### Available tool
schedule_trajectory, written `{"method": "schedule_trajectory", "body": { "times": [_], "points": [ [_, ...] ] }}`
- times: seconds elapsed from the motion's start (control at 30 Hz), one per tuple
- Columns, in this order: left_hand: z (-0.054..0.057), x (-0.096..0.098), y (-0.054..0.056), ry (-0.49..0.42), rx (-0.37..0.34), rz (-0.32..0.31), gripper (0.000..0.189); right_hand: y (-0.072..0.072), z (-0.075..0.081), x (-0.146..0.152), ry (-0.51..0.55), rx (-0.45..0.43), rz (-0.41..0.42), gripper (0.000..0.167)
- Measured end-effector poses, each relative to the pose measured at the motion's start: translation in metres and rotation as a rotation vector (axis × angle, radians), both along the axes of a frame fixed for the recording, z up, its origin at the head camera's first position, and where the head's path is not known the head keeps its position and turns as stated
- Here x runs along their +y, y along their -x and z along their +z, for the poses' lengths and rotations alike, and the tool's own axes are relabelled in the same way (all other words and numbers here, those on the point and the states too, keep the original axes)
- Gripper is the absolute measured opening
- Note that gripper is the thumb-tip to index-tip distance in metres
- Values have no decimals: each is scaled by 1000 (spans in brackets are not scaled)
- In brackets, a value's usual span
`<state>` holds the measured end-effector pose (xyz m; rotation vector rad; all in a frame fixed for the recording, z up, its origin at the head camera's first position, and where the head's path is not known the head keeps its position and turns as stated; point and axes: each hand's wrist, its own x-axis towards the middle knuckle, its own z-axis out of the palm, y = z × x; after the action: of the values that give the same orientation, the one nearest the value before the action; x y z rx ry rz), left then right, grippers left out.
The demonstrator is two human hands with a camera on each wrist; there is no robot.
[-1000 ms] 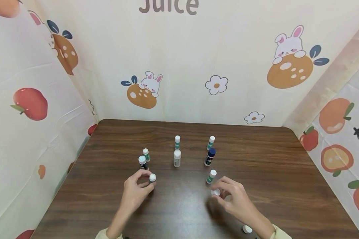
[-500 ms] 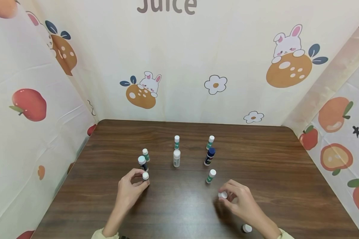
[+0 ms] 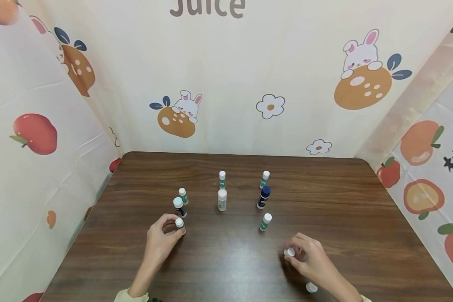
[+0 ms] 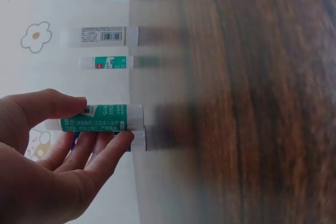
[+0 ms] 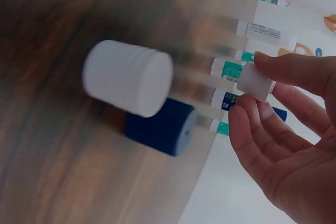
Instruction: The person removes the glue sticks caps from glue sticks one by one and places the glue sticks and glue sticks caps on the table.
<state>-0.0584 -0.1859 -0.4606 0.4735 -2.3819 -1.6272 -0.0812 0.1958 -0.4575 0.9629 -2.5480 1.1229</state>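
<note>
My left hand (image 3: 162, 239) grips a green-labelled glue stick (image 4: 105, 118) between thumb and fingers; its white top (image 3: 179, 223) faces up in the head view. Just behind it stands a bigger glue stick with a dark label (image 3: 179, 207). Whether the held stick touches the table cannot be told. On the right, my right hand (image 3: 309, 258) pinches a small white cap (image 5: 254, 82) with thumb and fingertips, near the tabletop. Below that hand, a larger white cap (image 5: 126, 77) and a navy cap (image 5: 160, 127) lie on the wood in the right wrist view.
Several glue sticks stand upright: a small green one (image 3: 183, 196) at left, a white one (image 3: 222, 200) in the middle, a navy one (image 3: 263, 198) and a green one (image 3: 265, 222) at right. Beyond the brown table (image 3: 219, 260) hangs a printed curtain (image 3: 230, 75).
My left hand has carried the glue stick left, close to the dark-labelled one. My right hand has moved right and nearer to me with the white cap. The standing glue sticks stay put.
</note>
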Motion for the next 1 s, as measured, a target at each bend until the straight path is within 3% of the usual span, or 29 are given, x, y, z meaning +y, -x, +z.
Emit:
{"method": "schedule_trajectory", "body": {
  "times": [0.37,0.67,0.83,1.0],
  "points": [
    [-3,-3,1,28,-10,14,28,-4,-10,12,-56,-78,-43,32],
    [-5,-5,1,36,-7,15,28,-6,-17,17,-51,-65,-49,39],
    [0,-3,0,17,-11,8,32,-7,-19,20,-93,-65,-64,38],
    [12,0,-3,65,10,-21,36,-8,-19,23,-141,-110,-70,35]
  ]
}}
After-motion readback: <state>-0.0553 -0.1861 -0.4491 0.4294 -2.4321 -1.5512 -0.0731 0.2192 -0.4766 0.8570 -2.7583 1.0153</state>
